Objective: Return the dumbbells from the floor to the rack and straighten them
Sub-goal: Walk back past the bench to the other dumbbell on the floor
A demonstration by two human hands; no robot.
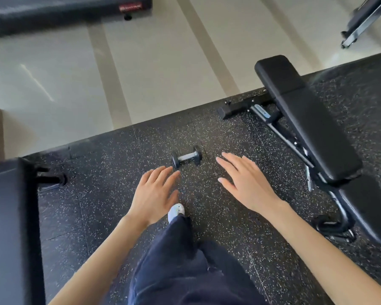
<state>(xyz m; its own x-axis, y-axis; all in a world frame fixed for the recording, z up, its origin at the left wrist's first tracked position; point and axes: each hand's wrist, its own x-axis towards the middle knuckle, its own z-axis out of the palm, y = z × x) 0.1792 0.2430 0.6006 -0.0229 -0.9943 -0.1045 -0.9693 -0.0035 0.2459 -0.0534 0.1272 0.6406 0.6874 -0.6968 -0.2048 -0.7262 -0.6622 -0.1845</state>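
Observation:
One small dumbbell (186, 156) with black heads and a silver handle lies on the speckled black rubber floor ahead of me. My left hand (155, 194) hovers just below and left of it, palm down, fingers spread, holding nothing. My right hand (246, 182) is out to the dumbbell's right, also flat and open, apart from it. No rack is in view.
A black adjustable bench (306, 119) stands at an angle on the right. Another dark padded bench (7, 227) fills the left edge. The rubber mat ends at a pale hard floor (141, 73) beyond the dumbbell. My leg and white shoe (176, 211) are below.

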